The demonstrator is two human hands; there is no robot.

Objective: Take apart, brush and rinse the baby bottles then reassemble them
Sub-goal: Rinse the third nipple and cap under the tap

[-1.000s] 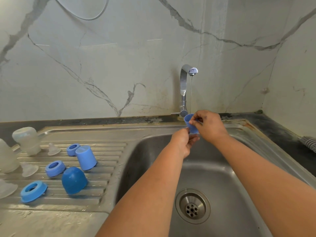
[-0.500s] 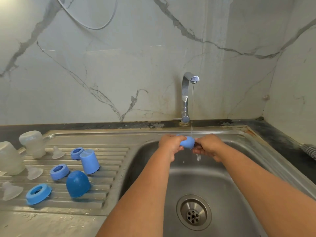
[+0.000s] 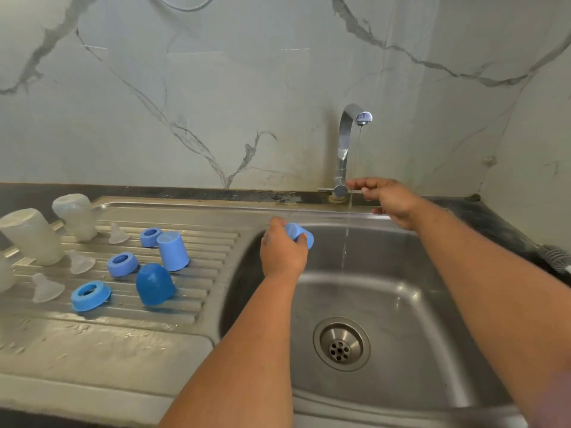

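Observation:
My left hand [image 3: 282,250] grips a light blue bottle cap [image 3: 300,234] over the left side of the sink basin [image 3: 401,304]. My right hand [image 3: 389,200] reaches toward the tap [image 3: 344,149] base with fingers extended, holding nothing. A thin stream of water runs from the spout. On the draining board [image 3: 185,217] lie a light blue cap [image 3: 173,251], a dark blue cap [image 3: 154,284], three blue collar rings [image 3: 90,295] [image 3: 122,264] [image 3: 150,236], clear teats [image 3: 46,288] [image 3: 81,262] [image 3: 118,233] and upturned clear bottles [image 3: 32,236] [image 3: 75,220].
The drain [image 3: 340,343] sits in the basin floor. A marble wall stands behind the tap. A bottle brush [image 3: 556,257] lies on the dark counter at the right edge. A wet steel ledge runs along the front left.
Both hands held the cap under the stream. Now my right hand has let go and moved up toward the tap, while my left hand carried the cap leftward.

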